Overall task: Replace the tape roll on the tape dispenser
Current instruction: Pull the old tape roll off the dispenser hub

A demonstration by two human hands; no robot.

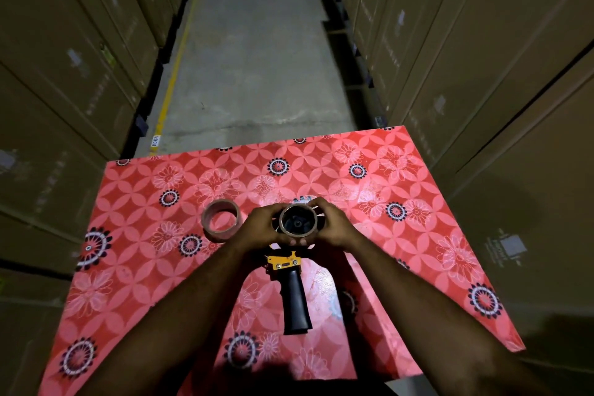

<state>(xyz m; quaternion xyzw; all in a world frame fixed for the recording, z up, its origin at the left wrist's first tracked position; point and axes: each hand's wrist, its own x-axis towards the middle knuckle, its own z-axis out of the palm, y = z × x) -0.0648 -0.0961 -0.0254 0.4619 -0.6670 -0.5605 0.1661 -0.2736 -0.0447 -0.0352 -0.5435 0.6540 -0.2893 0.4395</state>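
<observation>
Head view: both hands, left hand (pixel 264 224) and right hand (pixel 334 226), have fingers closed around a roll (pixel 299 222) seated on the tape dispenser (pixel 291 280) hub. A 2nd roll (pixel 221 219) lies on the table (pixel 434 235), left of the dispenser. Which roll is new cannot be told; threading appears pending.
</observation>
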